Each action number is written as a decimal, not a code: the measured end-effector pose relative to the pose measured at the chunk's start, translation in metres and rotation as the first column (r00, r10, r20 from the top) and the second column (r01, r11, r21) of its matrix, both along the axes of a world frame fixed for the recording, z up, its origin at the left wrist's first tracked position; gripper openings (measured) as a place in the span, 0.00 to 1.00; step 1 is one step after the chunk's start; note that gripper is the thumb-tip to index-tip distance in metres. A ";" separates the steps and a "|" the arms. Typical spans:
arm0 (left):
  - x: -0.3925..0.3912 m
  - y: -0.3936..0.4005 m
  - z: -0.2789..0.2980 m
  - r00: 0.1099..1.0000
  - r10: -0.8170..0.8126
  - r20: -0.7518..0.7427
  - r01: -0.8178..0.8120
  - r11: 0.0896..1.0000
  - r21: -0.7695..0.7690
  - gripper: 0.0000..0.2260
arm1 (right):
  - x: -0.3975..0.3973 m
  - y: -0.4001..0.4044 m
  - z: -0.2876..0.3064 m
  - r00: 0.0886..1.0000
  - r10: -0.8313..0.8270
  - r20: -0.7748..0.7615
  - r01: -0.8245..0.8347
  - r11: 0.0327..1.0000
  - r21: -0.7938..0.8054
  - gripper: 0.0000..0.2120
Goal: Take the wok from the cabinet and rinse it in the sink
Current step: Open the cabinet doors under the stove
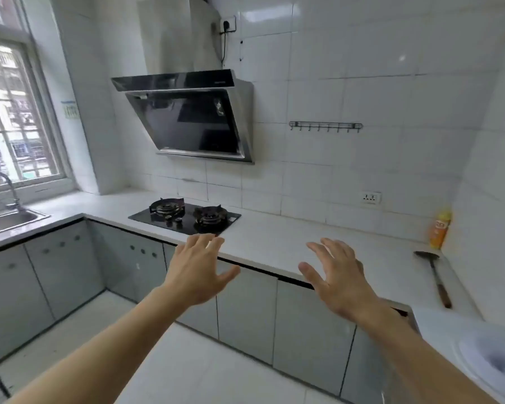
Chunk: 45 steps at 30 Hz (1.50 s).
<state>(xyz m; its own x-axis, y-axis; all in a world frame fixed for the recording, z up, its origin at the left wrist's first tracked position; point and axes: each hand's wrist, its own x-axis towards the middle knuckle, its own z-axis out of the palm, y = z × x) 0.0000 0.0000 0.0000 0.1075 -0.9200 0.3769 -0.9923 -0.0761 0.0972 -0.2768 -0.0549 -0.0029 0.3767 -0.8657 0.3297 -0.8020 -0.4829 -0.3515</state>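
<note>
From the head camera: 2 hands out, left hand point(197, 272) and right hand point(337, 279), fingers spread, gripping nothing, over the counter's front edge. No wok visible; presumably behind the shut cabinet doors point(245, 304). Pick the wrong door and time goes. The sink point(11, 220) is cut off at the left edge.

Glossy white tiles point(362, 68) back a smooth pale counter point(274, 237); the sink point(9, 220) and faucet point(3, 182) are shiny metal, the hob point(184, 218) and hood point(187, 123) glossy black glass, the cabinet doors point(245, 304) matt grey.
</note>
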 end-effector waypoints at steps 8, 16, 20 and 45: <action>0.126 -0.061 -0.026 0.999 0.048 -0.020 -0.048 0.999 -0.012 0.36 | 0.141 -0.087 -0.002 0.990 0.069 -0.120 -0.075 0.996 -0.054 0.45; 0.241 -0.109 -0.052 0.990 0.141 -0.026 -0.139 0.989 0.056 0.35 | 0.282 -0.166 -0.018 0.966 0.202 -0.160 -0.212 0.976 -0.048 0.50; 0.296 -0.143 -0.058 0.979 0.199 -0.041 -0.196 0.979 0.055 0.33 | 0.342 -0.215 -0.032 0.951 0.272 -0.145 -0.275 0.962 -0.001 0.45; 0.583 -0.329 -0.085 0.882 0.470 -0.032 -0.461 0.874 0.152 0.35 | 0.664 -0.472 -0.080 0.867 0.489 -0.091 -0.476 0.869 0.132 0.30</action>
